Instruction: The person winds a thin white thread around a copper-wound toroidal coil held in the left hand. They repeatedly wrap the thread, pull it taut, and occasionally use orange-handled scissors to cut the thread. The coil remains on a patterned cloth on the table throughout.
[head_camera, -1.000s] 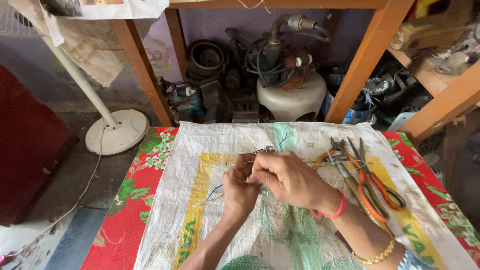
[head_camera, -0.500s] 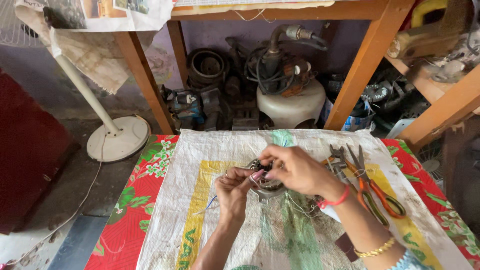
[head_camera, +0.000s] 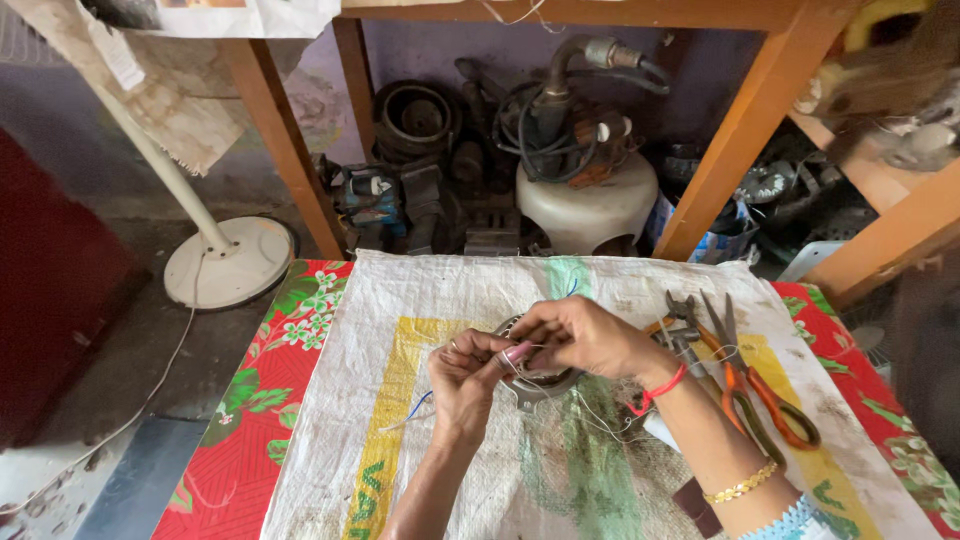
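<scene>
My left hand (head_camera: 465, 378) and my right hand (head_camera: 582, 338) meet over a round metal motor part with wire windings (head_camera: 535, 380), which lies on a white woven sack (head_camera: 420, 300). The fingers of both hands pinch thin wires at the part's top edge, and much of the part is hidden under them. A thin blue and white wire (head_camera: 410, 412) trails to the left of my left wrist. A red band sits on my right wrist and a gold bracelet further down the forearm.
Orange-handled scissors (head_camera: 765, 395) and pliers (head_camera: 685, 318) lie on the sack to the right. A red flowered cloth (head_camera: 265, 400) covers the table. Behind stand a white pump with cables (head_camera: 585, 190), metal parts, wooden shelf legs (head_camera: 285, 150) and a white fan base (head_camera: 228, 262).
Both hands have shifted forward on the sack and stay closed together on the wires of the metal part. The view has tilted slightly.
</scene>
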